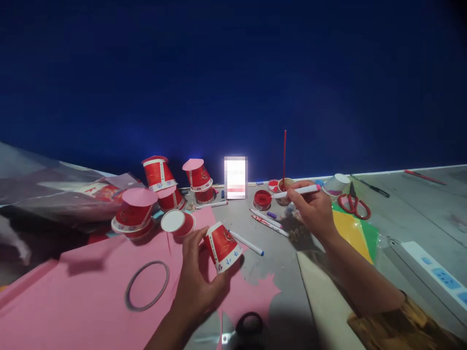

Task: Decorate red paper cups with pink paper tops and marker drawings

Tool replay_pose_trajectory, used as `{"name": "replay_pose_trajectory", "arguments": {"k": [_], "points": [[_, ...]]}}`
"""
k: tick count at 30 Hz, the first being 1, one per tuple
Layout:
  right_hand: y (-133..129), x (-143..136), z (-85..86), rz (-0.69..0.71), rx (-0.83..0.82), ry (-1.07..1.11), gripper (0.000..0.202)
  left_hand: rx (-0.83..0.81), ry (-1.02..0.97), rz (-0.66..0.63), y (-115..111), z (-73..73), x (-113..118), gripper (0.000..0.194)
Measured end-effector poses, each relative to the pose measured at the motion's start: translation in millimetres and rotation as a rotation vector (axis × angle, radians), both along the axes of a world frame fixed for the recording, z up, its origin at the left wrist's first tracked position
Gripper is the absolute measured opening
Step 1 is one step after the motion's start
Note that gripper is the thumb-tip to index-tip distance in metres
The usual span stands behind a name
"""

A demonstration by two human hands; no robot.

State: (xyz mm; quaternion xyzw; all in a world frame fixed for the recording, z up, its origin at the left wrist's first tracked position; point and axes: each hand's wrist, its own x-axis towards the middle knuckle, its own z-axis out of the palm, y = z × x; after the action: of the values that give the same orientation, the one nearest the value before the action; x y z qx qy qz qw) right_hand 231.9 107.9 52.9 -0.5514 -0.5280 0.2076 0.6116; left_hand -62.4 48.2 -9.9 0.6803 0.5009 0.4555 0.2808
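A dark blue wall (233, 87) rises behind the grey tabletop (408, 204). Along the back left stand red paper cups with white bands, several topped with pink paper discs (139, 197), and another red-and-white paper cup (188, 223) lies on its side near the left hand (195, 277). A large pink paper sheet (98, 287) spreads over the left, with a thin grey ring (127, 298) lying on it. A spiky pink paper cutout (251, 296) lies below the held cup, close to a black loop handle (260, 322). A white marker with a blue cap (248, 243) lies just beside that cup; two slim white-and-red markers (269, 225) and a short purple cap (271, 215) lie between the hands. Farther right are red-handled scissors (353, 204), a yellow-and-green sheet (352, 231) and a white power strip (434, 272).

The left hand reaches in from the bottom edge, its thumb and fingers curled around a red paper cup with a white rim band (222, 247); the cup is tilted, its wide rim down, blue and purple marks on the band. The right hand (310, 211) pinches a white marker with a pink end (297, 191) nearly level, forearm slanting from the lower right. Its tip points left beside a round tub of red paint (262, 199); whether they touch cannot be told.
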Motion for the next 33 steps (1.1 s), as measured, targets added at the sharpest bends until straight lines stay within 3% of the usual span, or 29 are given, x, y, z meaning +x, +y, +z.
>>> {"name": "replay_pose_trajectory", "arguments": {"k": [6, 16, 22, 28, 33], "points": [[2.4, 5.6, -9.1, -0.002, -0.104, -0.188, 0.03, 0.02, 0.03, 0.02, -4.8, -16.1, 5.9, 0.079], [13.8, 7.6, 0.2, 0.002, -0.166, -0.226, 0.027, -0.034, -0.002, 0.048, -6.4, -16.9, 3.3, 0.07], [39.7, -8.2, 8.9, 0.05, -0.292, -0.568, 0.013, -0.148, -0.183, 0.043, -9.0, -20.4, 8.1, 0.069], [55.2, -18.8, -2.1, 0.053, -0.323, -0.752, 0.015, -0.157, -0.213, 0.07, -11.5, -16.5, 11.9, 0.072], [58.2, -19.1, -9.7, 0.055, -0.342, -0.828, 0.017, -0.132, -0.213, 0.046, -8.8, -22.6, 6.5, 0.083]]}}
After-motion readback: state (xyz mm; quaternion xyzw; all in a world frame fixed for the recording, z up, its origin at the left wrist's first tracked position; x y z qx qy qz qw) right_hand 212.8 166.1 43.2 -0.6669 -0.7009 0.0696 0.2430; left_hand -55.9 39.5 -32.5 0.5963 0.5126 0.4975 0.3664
